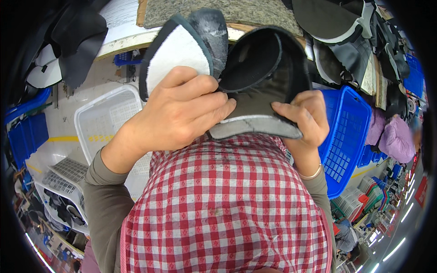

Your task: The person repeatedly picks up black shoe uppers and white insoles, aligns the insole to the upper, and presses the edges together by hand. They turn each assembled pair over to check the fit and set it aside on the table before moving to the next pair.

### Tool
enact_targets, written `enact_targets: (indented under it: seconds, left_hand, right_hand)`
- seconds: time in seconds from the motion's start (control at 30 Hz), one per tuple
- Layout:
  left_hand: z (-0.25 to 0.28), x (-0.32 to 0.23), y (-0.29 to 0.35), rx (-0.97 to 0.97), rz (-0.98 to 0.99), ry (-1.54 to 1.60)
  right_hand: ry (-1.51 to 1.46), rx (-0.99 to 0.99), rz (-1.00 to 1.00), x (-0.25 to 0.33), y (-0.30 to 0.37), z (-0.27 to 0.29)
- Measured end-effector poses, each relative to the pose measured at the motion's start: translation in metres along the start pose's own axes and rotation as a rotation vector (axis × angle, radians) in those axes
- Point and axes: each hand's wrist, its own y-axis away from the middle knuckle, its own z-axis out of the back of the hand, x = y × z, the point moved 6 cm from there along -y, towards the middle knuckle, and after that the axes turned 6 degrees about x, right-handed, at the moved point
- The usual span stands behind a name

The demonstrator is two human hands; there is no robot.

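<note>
In front of my chest I hold up a black shoe upper [259, 104], its curved dark opening toward the bench and a grey strip along its near edge. My left hand [182, 109] is closed on its left side, fingers curled and thumb pressing the dark surface. From behind that hand rises a pointed black piece with a white lining [177, 57], beside a shiny dark grey flap [209, 38]; whether these are joined to the upper I cannot tell. My right hand [307, 116] pinches the upper's right side near the grey strip, thumb on top.
A bench holds a speckled grey slab [223, 13]. Black shoe parts lie at the left [79, 41] and are piled at the right [334, 22]. Below stand a white basket [84, 118] and a blue basket [341, 168]. Another person's purple sleeve [398, 141] shows at far right.
</note>
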Motion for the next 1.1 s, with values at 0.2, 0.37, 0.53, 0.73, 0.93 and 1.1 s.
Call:
enact_targets:
  seconds: [0.2, 0.37, 0.53, 0.73, 0.93, 1.1]
  left_hand:
    - [-0.042, 0.012, -0.002, 0.314, 0.145, 0.221]
    - [-0.073, 0.019, -0.032, 0.235, 0.071, 0.131]
    - [-0.059, 0.022, -0.059, 0.147, 0.15, 0.268]
    - [0.007, 0.066, -0.068, -0.162, 0.35, 0.084]
    - [-0.021, 0.05, -0.059, 0.023, 0.313, 0.21]
    - [-0.023, 0.038, -0.042, 0.017, 0.314, 0.222]
  right_hand:
    - [-0.085, 0.082, -0.368, -0.034, 0.012, -0.026]
    - [0.082, 0.598, -0.326, -0.041, -0.032, 0.001]
    - [0.23, 0.502, -0.018, -0.016, -0.025, -0.026]
    - [0.276, 0.295, 0.018, -0.013, -0.02, -0.038]
    - [-0.1, 0.399, -0.161, -0.024, -0.052, -0.028]
    - [-0.548, 0.21, -0.406, -0.082, -0.04, 0.011]
